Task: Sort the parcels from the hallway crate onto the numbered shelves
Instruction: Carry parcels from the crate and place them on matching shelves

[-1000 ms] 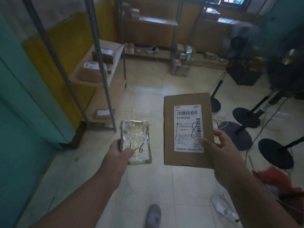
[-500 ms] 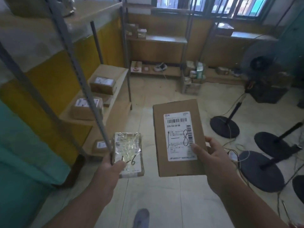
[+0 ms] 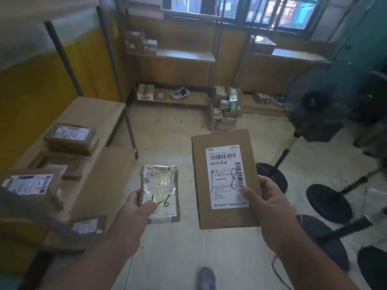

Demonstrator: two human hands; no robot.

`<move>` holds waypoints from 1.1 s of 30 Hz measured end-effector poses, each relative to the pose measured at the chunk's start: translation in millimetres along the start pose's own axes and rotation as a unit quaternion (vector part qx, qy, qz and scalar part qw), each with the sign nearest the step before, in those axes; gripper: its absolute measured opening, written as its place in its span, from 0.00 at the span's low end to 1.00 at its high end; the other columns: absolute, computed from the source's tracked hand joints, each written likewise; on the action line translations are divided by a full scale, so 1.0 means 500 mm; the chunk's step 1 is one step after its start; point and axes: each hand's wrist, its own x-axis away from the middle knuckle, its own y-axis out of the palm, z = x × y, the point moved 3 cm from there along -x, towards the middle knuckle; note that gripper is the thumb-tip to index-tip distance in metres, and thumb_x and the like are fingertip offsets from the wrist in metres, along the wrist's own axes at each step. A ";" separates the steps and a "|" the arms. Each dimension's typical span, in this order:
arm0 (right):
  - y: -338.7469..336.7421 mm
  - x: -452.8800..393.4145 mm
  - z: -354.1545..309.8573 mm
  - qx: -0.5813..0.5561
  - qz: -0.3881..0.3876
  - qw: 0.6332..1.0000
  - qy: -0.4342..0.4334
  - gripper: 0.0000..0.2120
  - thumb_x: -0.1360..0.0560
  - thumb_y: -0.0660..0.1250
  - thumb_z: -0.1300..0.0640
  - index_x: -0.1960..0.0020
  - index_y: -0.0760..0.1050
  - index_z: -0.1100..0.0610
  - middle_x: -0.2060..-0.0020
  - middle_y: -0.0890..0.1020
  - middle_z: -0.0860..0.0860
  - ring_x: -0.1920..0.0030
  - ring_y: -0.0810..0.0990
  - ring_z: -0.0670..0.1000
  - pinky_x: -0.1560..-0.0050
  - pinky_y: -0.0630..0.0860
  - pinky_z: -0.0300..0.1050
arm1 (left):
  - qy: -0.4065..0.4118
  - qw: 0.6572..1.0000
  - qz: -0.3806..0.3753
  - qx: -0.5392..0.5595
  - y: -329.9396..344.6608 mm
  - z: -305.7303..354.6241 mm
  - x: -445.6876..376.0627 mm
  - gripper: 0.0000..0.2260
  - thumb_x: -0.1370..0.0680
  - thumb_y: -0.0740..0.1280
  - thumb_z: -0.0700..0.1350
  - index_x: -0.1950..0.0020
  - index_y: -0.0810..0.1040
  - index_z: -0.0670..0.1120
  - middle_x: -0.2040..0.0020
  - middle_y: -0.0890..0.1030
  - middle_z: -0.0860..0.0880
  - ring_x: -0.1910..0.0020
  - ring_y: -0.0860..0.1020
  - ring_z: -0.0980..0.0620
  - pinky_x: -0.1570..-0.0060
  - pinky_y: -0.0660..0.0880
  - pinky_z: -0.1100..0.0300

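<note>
Left hand [image 3: 138,208] pinching taped packet [image 3: 161,195] marked 6 at center, right hand [image 3: 266,208] gripping box [image 3: 224,178] marked 8 beside it, shelf [image 3: 98,114] with parcels [image 3: 71,139] sitting at 9 o'clock, fan bases [image 3: 328,201] standing at 3 o'clock.

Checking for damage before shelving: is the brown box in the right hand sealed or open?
Looks sealed: the brown box shows a flat, unbroken labelled face in the right hand. Its back is hidden.
</note>
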 end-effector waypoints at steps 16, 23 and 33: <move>0.398 -0.588 -0.161 0.012 -0.299 0.954 -0.028 0.08 0.23 0.69 0.59 0.45 0.76 0.57 0.54 0.87 0.56 0.56 0.87 0.57 0.62 0.81 0.50 | 0.037 0.947 0.305 0.093 -0.123 0.222 -0.260 0.19 0.38 0.70 0.51 0.47 0.80 0.62 0.49 0.86 0.46 0.50 0.84 0.41 0.48 0.80 0.35; 0.512 -0.698 -0.206 0.032 -0.370 0.928 -0.002 0.09 0.23 0.68 0.62 0.44 0.75 0.61 0.56 0.87 0.57 0.58 0.87 0.59 0.64 0.82 0.51 | 0.029 0.925 0.369 0.091 -0.132 0.303 -0.368 0.18 0.39 0.69 0.58 0.49 0.80 0.64 0.51 0.86 0.53 0.54 0.85 0.48 0.48 0.81 0.43; 0.669 -0.868 -0.316 0.061 -0.535 0.842 -0.036 0.08 0.22 0.67 0.62 0.44 0.76 0.59 0.56 0.87 0.54 0.58 0.87 0.54 0.66 0.82 0.47 | 0.090 0.829 0.528 0.164 -0.077 0.391 -0.403 0.13 0.23 0.71 0.47 0.38 0.78 0.53 0.48 0.86 0.50 0.52 0.85 0.48 0.43 0.79 0.40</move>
